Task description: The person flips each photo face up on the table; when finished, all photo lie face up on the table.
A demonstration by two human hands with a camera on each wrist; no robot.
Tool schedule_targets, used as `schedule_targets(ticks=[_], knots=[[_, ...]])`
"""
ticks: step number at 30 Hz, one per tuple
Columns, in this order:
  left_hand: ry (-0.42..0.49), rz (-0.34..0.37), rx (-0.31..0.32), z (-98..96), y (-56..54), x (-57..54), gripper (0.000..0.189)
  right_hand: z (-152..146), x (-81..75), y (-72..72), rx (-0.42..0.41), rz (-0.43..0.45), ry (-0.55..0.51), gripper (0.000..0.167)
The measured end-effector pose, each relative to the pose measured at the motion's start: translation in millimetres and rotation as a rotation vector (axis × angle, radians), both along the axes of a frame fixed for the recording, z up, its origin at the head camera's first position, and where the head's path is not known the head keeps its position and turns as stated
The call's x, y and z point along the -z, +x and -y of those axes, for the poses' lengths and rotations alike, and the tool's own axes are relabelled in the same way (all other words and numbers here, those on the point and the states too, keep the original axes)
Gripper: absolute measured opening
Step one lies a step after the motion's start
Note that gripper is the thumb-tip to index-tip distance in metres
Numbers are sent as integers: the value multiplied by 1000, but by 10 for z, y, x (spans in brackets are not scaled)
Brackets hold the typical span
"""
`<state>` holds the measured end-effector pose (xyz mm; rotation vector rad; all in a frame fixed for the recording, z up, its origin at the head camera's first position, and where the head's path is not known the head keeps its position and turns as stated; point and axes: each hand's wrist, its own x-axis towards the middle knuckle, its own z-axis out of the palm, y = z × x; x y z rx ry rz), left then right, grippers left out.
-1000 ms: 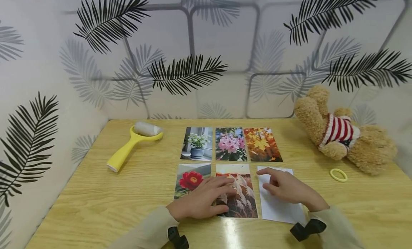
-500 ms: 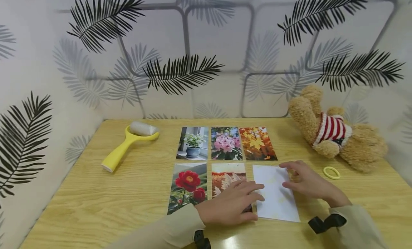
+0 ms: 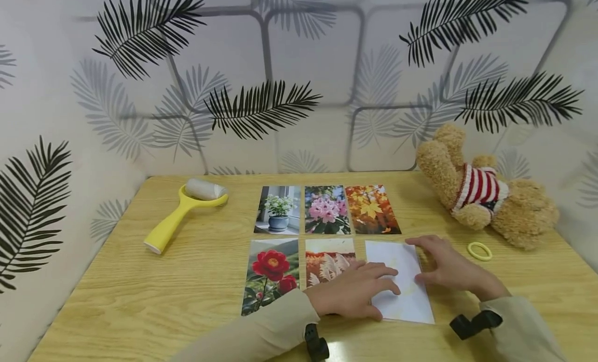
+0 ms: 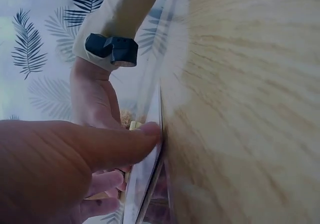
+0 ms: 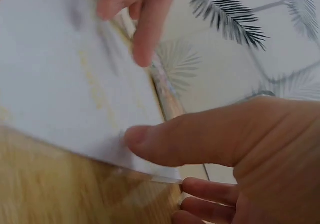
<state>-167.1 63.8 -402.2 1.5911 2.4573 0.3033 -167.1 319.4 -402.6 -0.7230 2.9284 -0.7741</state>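
A white photo card [image 3: 411,305] lies blank side up at the right end of the near row, with faint yellow marks on it. Over its left part spreads my left hand [image 3: 352,294], fingertips on the white face and thumb at the near left edge. My right hand [image 3: 453,268] is at the card's right side, index finger by the far right corner. In the right wrist view its thumb [image 5: 165,139] rests on the white surface close to the edge. The reed photo [image 3: 329,258] is partly hidden under my left hand. Beside it lies the red flower photo [image 3: 271,266].
Behind lie a potted plant photo [image 3: 277,211], a pink flower photo [image 3: 327,210] and a maple leaf photo [image 3: 372,210]. A yellow-handled lint roller [image 3: 175,219] stands off to the left. A teddy bear [image 3: 486,193] and a yellow ring [image 3: 479,251] lie right.
My left hand has slid right from the red flower and reed photos onto the white card. My right hand has shifted from the card's middle to its right edge.
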Motion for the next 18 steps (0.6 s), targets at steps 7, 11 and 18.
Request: schedule_targets(ticks=[7,11,18], knots=[[0,23,-54,-30,12,15,51,20,24,-19,-1,1,-35,69],[-2,44,-95,-5,36,19,49,28,38,-8,57,120,-225,72],[13,50,-132,28,62,40,45,46,112,112,65,283,-491,54]])
